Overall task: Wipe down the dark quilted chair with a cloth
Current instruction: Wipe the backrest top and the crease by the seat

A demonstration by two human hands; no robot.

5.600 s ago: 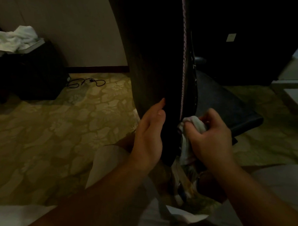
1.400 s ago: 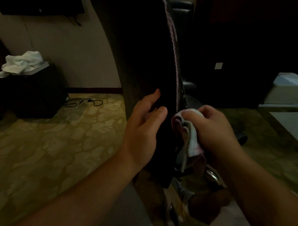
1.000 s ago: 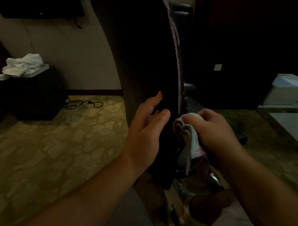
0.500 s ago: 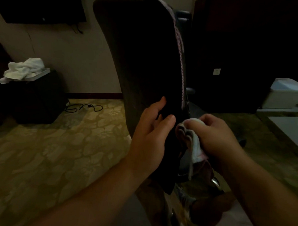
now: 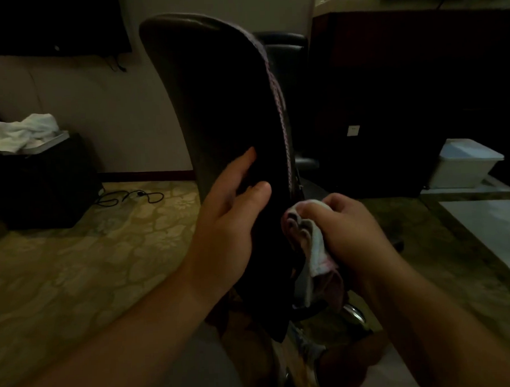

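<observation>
With the left hand [image 5: 234,220] flat and loose against the chair [image 5: 223,107] back, the right hand [image 5: 357,232] grips the cloth [image 5: 311,243] at its lower edge, so wiping seems midway, upper back apparently remaining.

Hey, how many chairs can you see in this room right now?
2: the dark quilted chair steadied by the left hand, and a black chair behind it, mostly hidden.

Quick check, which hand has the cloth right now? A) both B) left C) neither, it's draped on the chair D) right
D: the right hand grips the bunched cloth against the edge of the chair back, while the left hand rests with straight fingers on the back panel, holding nothing.
</observation>
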